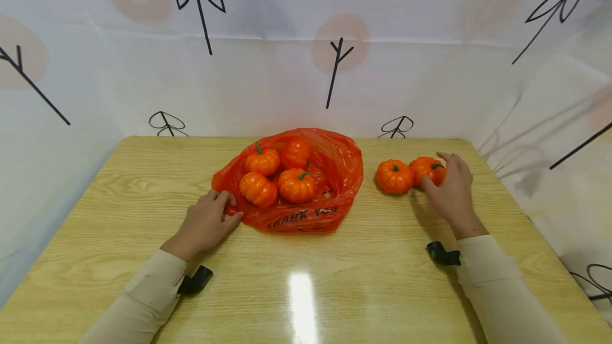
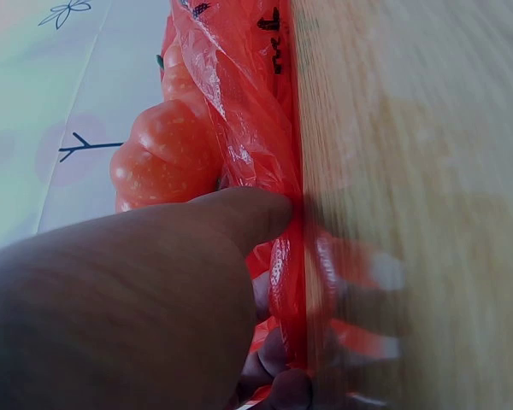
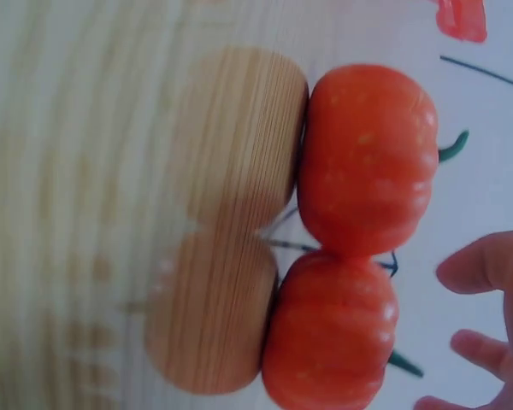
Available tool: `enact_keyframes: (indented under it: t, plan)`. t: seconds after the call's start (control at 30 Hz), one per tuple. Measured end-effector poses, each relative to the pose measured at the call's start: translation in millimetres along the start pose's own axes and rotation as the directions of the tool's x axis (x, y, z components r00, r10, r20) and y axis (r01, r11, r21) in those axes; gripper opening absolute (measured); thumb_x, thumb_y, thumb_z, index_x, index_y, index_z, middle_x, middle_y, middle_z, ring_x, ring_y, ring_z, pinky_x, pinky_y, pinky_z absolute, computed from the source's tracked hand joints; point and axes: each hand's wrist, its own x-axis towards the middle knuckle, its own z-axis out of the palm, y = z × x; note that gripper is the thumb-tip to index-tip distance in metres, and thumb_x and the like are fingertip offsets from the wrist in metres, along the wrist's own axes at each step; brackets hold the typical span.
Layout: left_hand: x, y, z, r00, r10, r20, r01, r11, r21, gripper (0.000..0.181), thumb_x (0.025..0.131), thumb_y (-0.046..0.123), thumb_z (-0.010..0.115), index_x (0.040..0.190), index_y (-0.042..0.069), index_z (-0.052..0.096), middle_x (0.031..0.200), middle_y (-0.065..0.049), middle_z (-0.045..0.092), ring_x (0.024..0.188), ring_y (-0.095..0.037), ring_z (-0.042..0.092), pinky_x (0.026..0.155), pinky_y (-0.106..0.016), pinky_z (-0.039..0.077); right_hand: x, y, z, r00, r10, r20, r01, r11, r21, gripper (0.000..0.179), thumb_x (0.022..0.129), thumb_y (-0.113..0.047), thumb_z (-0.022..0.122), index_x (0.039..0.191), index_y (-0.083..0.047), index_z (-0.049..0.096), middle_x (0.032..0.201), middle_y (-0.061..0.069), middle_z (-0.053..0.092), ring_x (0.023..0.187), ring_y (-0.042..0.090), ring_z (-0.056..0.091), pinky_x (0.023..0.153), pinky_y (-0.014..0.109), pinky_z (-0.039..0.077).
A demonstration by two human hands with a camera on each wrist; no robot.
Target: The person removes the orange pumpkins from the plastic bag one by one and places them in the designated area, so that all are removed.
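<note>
A red plastic bag (image 1: 346, 174) printed "THANK YOU" lies spread on the table with its mouth up, and several small orange toy pumpkins (image 1: 297, 186) with green stems sit inside. At the bag's left edge, my left hand (image 1: 204, 223) holds the film; in the left wrist view its thumb (image 2: 248, 213) lies against the bag and the fingertips are partly hidden. Right of the bag, two more pumpkins stand side by side, a left one (image 1: 394, 177) and a right one (image 1: 425, 169). Over the right one hovers my right hand (image 1: 453, 195), fingers spread and apart from it in the right wrist view.
The wooden table (image 1: 239, 280) meets a white patterned cloth (image 1: 268, 84) at the back and sides. Black mounts (image 1: 195, 281) stick out by both wrists. Between the bag and the two pumpkins is a narrow strip of tabletop.
</note>
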Motion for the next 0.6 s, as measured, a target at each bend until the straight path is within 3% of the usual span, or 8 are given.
enact_keyframes:
  t: [0.27,0.6]
  plan:
    - [-0.1,-0.8,0.8,1.0,0.008,-0.005,-0.008,1.0,0.003,0.026,0.092,0.036,0.068,0.102,0.014,0.057,0.09,-0.005,0.051,0.083,-0.024,0.049,0.074,-0.046,0.039,-3.4,-16.5,8.6,0.996,-0.053,-0.074,0.053,0.999,-0.001,0.055,0.097,-0.016,0.053,0.147,0.001,0.038,0.161,0.026,0.018,0.149,0.046,0.01,0.114,0.07,0.019]
    - [0.1,-1.6,1.6,1.0,-0.001,-0.002,0.001,1.0,0.003,0.026,0.092,0.037,0.068,0.102,0.015,0.056,0.09,-0.004,0.05,0.082,-0.023,0.048,0.074,-0.045,0.037,-9.3,-42.9,22.5,0.981,-0.13,-0.146,0.142,0.987,0.077,0.046,0.094,-0.01,0.057,0.138,0.001,0.049,0.156,0.023,0.028,0.147,0.043,0.019,0.11,0.069,0.028]
